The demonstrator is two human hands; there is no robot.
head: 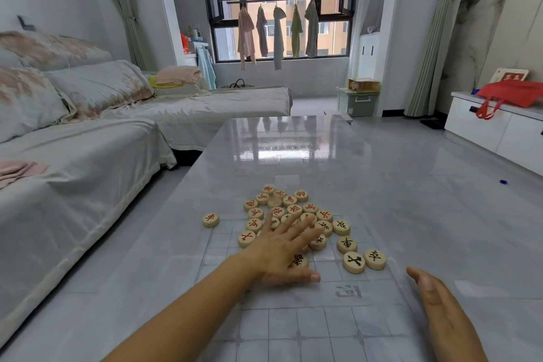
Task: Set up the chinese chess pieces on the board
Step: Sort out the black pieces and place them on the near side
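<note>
Wooden pieces under left hand

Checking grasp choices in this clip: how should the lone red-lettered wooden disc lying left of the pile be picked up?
Pinch the round red-lettered wooden disc across its rim, coming straight down from above. It lies flat on the glossy grey table, apart from the pile, so both edges are free; the left hand is nearer.

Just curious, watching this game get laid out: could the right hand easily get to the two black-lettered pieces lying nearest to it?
Probably yes. The right hand hovers open beside the board, and the two black-lettered pieces lie flat and uncovered just ahead of its fingertips. The left hand rests on the pile, off to the side.
</note>
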